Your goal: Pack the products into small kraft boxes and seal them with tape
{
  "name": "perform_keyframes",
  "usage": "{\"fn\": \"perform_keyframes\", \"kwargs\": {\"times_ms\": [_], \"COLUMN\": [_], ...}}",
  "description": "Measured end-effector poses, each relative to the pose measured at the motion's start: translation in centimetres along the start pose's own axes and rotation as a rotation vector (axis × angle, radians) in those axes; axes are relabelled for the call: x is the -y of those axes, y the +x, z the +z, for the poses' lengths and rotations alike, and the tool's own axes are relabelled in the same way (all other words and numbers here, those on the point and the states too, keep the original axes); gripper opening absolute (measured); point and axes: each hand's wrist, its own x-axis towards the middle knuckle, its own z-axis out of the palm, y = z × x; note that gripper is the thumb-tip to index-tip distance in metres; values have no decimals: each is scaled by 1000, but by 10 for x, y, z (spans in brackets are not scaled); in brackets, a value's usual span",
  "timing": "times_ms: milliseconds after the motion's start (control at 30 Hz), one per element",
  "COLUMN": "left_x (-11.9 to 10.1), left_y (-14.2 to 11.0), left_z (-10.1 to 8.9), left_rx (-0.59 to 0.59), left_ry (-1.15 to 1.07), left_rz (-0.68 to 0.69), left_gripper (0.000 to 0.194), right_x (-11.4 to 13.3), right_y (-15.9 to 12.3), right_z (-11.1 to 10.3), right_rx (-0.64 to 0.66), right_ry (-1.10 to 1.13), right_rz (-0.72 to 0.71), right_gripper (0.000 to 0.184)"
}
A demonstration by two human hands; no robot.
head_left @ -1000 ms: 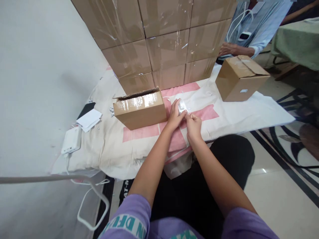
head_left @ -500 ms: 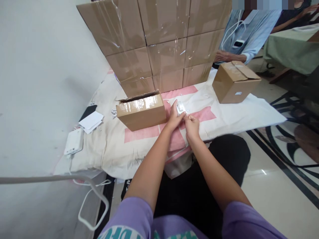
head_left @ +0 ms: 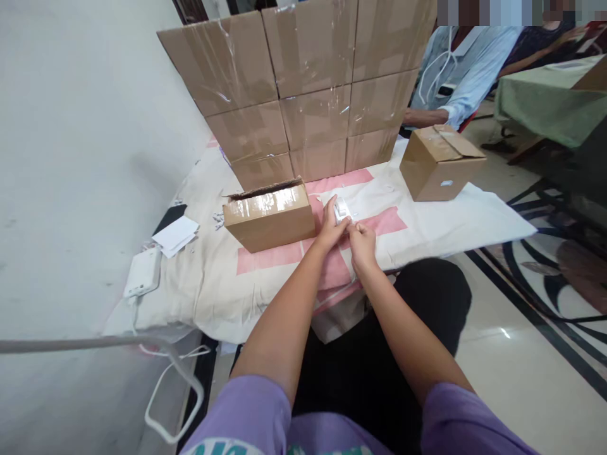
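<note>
My left hand (head_left: 331, 228) is closed round a small white object in a clear wrapper (head_left: 341, 208), held just above the white and pink cloth (head_left: 427, 221). Touching it from the right, my right hand (head_left: 362, 242) pinches the wrapper's near edge with its fingers curled. Both hands sit just right of an open brown cardboard box (head_left: 270, 215) whose top flap is torn up.
A wall of taped cardboard boxes (head_left: 303, 82) stands behind. Another brown box (head_left: 439, 161) lies at the right, next to a seated person's sleeve (head_left: 462, 76). White papers (head_left: 176, 235), a white adapter (head_left: 142, 272) and its cable (head_left: 175, 379) lie at the left by the wall.
Both hands stay together on the small wrapped object. The view has tipped up a little, so everything sits slightly lower and farther left in the picture.
</note>
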Motion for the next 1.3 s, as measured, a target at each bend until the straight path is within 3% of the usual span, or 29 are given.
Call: {"fn": "perform_keyframes", "kwargs": {"times_ms": [233, 367, 1067, 1300], "left_x": [6, 9, 5, 4], "left_y": [1, 4, 1, 0], "left_z": [2, 3, 1, 0], "left_rx": [-34, -55, -19, -12], "left_ry": [2, 23, -26, -92], "left_rz": [-18, -27, 3, -16], "left_gripper": [76, 83, 83, 93], "right_x": [-1, 0, -1, -3], "right_y": [2, 1, 2, 3], "right_z": [0, 0, 0, 1], "right_rx": [-3, -5, 9, 6], "right_ry": [-25, -34, -39, -41], "right_rz": [-10, -7, -15, -14], "right_gripper": [43, 43, 39, 41]}}
